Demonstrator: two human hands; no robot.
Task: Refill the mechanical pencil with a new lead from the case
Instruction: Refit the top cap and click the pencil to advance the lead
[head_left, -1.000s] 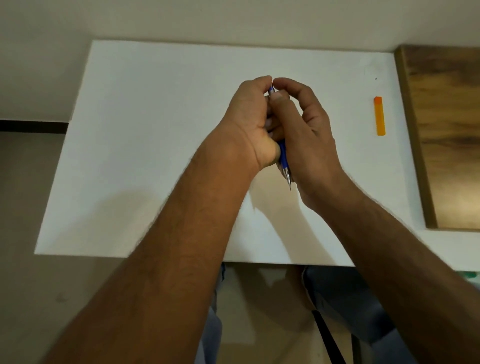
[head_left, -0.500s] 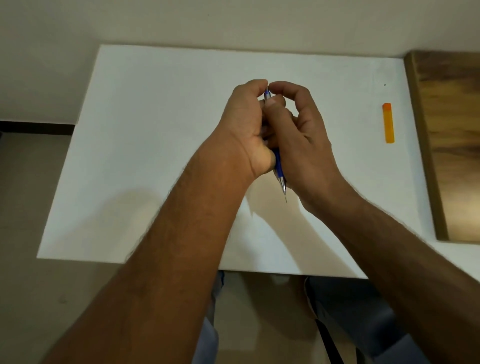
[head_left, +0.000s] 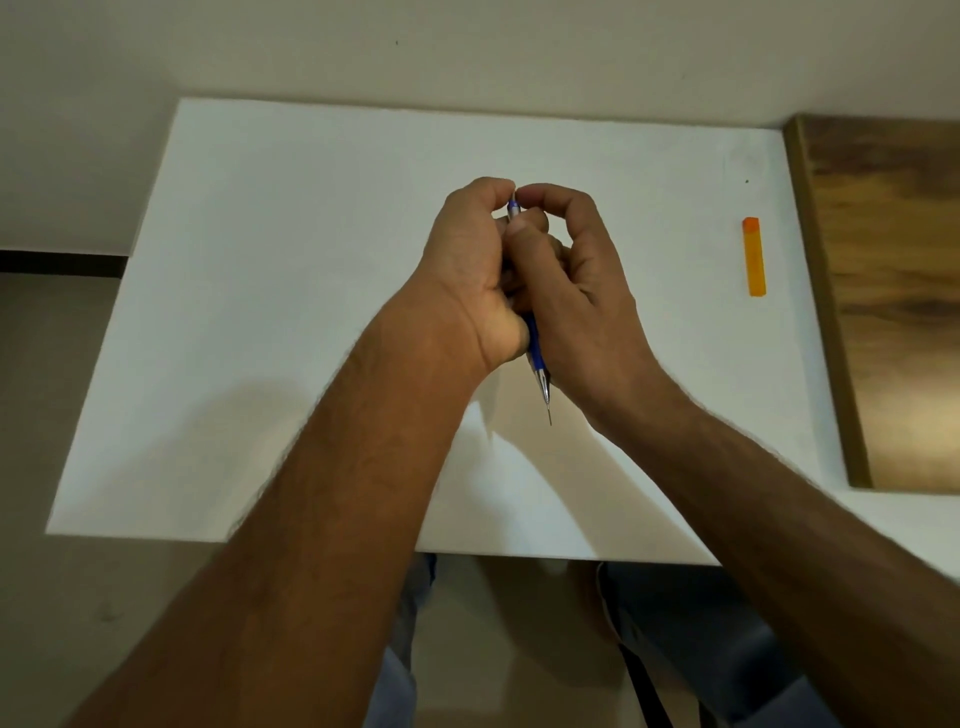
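A blue mechanical pencil (head_left: 535, 353) with a silver tip is held upright over the white table (head_left: 291, 270), tip pointing toward me with a thin lead sticking out. My left hand (head_left: 467, 270) is wrapped around its barrel. My right hand (head_left: 576, 291) grips the barrel too, and its thumb and forefinger meet at the pencil's silver top end. Most of the barrel is hidden by my fingers. The orange lead case (head_left: 754, 256) lies flat at the table's right, well apart from both hands.
A brown wooden surface (head_left: 893, 291) adjoins the table on the right. A pale wall runs behind the table's far edge. My knees in blue trousers show below the near edge.
The pencil's lead now sticks out farther from the tip. Both hands stay clasped on the pencil in about the same spot; the view has shifted slightly.
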